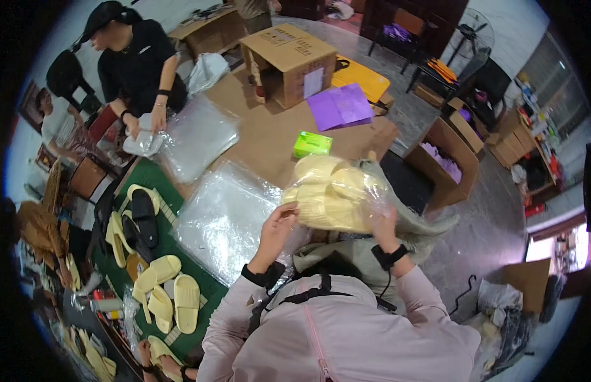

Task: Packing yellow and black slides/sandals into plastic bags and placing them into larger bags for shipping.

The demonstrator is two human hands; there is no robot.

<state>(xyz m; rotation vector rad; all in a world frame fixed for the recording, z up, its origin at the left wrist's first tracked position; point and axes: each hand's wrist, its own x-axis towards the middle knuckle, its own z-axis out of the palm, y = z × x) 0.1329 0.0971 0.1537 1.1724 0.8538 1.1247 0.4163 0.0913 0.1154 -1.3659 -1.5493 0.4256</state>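
Head view, left hand (pixel 279 219) and right hand (pixel 384 219) clamped on clear bag (pixel 333 191) holding yellow slippers (pixel 321 188)

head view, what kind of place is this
Likely a small packing workshop: pale yellow foam slippers lie loose, clear plastic bags are stacked on the table, and open brown cardboard cartons stand around.

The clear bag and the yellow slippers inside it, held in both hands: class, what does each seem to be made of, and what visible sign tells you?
Bag: thin clear plastic film, glossy; it crinkles and throws white glints. Slippers: probably soft moulded foam or rubber, matte pale yellow, with thick rounded edges; the look leaves the exact material open. Left hand and right hand grip the bag.
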